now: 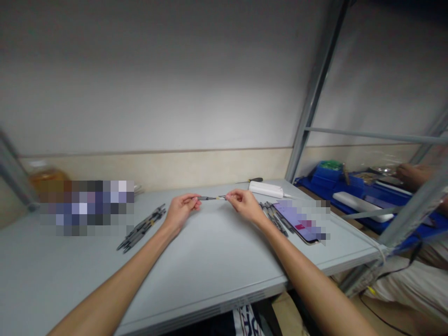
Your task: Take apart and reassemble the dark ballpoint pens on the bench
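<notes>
My two hands meet over the middle of a pale grey table (217, 261). My left hand (182, 210) pinches one end of a thin dark pen (210, 198), and my right hand (245, 203) pinches the other end, where a small yellowish part shows. The pen is held level just above the tabletop. A bundle of several dark pens (142, 228) lies to the left of my left hand. Another group of dark pens (275, 217) lies just right of my right wrist.
A white tube-like object (268, 189) and a screwdriver (254, 180) lie at the back of the table. A metal rack post (315, 93) rises on the right. Beyond it another person's hand (415, 175) works over blue trays (353, 191). Blurred patches cover items left and right.
</notes>
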The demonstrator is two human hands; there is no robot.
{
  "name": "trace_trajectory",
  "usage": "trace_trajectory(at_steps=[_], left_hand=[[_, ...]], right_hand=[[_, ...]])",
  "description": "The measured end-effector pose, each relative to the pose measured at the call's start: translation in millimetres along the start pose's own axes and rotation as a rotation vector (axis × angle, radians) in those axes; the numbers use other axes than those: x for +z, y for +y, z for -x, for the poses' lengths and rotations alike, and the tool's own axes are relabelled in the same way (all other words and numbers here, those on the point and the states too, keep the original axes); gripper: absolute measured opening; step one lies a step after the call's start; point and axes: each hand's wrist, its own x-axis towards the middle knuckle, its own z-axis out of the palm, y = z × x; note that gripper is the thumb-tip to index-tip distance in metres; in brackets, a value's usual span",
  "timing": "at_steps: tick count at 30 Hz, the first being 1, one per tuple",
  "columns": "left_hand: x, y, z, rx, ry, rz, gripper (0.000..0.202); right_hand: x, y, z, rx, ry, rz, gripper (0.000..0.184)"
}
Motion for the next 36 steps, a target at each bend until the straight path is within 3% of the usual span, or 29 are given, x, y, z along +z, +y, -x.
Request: trace_trajectory(at_steps=[5, 8, 22, 25, 30, 33, 36], left_hand=[[1.9, 0, 0, -0.079, 0.041, 0.049, 0.036], [1.8, 1, 0, -0.089, 0.024, 0.045, 0.037], [0.1, 2, 1, 0.029, -0.085, -0.113, 0.036], [-0.4, 3, 4, 0.094, -0.198, -0.351, 0.027], [7.7, 6, 19, 0.393, -0.398, -1.115, 0.019], [14.8, 7, 24, 0.352, -0.399, -1.289, 0.024], [18.2, 6, 25, 0.317, -0.326, -1.465, 0.024]], right_hand=[[1, 0, 2, -0.136, 0.049, 0.073, 0.032], [0, 1, 2, -0.119, 0.049, 0.149, 0.023], [-1, 4, 0, -0.119, -0.002, 0.281, 0.034], [-2, 5, -1, -0.117, -0.001, 0.283, 0.032], [2, 5, 1, -0.133, -0.087, 0.299, 0.030], [5, 1, 3, -0.149, -0.112, 0.290, 0.030], [8, -3, 5, -0.145, -0.120, 0.264, 0.032]])
